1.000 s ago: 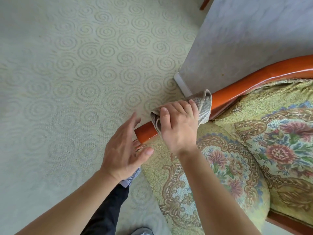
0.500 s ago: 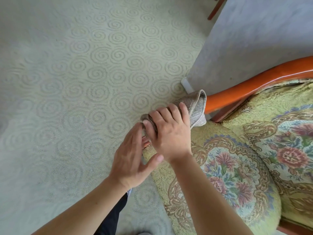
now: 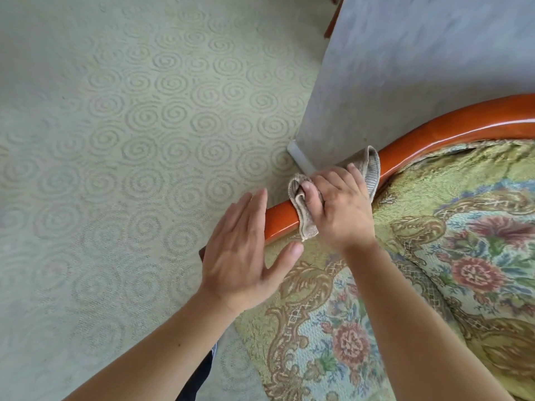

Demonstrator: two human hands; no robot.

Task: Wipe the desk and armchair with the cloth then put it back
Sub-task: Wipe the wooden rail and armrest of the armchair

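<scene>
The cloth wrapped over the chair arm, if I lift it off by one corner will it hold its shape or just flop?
Probably flop: the cloth drapes in soft folds around the wooden armrest under the right hand. It looks thin and woven, so likely light. On that glossy wood it may slide easily unless pressed.

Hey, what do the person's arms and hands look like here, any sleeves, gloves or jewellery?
Both forearms are bare up to the picture's edge, with no sleeves showing. The left hand and right hand wear no gloves, rings, watch or bracelets that I can see.
</scene>
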